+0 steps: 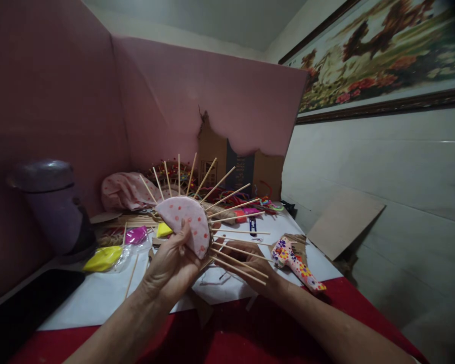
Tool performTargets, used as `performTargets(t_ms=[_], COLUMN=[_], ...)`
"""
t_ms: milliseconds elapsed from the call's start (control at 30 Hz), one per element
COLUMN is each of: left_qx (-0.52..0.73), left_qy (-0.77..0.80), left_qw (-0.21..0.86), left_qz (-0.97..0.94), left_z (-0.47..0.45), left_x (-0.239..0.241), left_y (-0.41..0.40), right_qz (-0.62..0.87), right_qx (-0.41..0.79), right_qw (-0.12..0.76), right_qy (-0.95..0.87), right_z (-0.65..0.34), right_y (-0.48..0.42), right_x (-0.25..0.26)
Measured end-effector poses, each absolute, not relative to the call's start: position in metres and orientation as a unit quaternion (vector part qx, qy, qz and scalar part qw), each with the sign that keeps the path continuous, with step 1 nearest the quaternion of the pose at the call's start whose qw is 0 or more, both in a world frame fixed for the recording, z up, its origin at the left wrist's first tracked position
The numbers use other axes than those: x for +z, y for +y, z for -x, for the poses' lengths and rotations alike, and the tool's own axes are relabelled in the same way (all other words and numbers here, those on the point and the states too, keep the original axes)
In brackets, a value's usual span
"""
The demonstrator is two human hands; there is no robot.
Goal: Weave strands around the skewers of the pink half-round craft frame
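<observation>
One spotted half-disc (188,211) — in left grip (174,265)

You look through one camera, worn on your head, facing forward and down over the surface (94,298). The spotted half-disc (182,212) is near, just below the centre; the pink partition (197,91) stands farther back, and the framed painting (387,55) slants in at upper right.

- Pink panels (208,96) stand at the back and left, meeting in a corner.
- Pale wall (420,162), right: horizontal seams visible.
- Dark-framed landscape picture (379,50), with red flowers, hangs there.
- Ceiling (197,23): pale.
- Table covering (367,311): red, partly under white sheeting (76,298).
- Lighting: dim; lower right shadowed.
</observation>
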State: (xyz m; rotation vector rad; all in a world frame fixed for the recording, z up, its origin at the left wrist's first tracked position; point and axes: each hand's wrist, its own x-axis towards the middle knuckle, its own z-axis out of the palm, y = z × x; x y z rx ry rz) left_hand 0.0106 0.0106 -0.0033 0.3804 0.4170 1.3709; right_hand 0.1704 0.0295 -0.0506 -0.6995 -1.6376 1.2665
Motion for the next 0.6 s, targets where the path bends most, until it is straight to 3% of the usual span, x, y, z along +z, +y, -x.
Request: performTargets(t_ms=[300,600], left_qx=[0.605,0.668], left_qy=[0.204,0.240], left_qw=[0.748,0.682], left_qz=[-0.178,-0.175], left_z=[-0.009,-0.001], left_x=[-0.003,0.001], left_y=[0.009,0.015], right_qz=[0.286,0.293], right_qx=[0.373,0.491], right_qw=[0.439,0.518], right_qy=[-0.766,-0.636], right_z=[-0.180,-0.183], right_y=[0.025,0.033], right_x=[-0.040,-0.042])
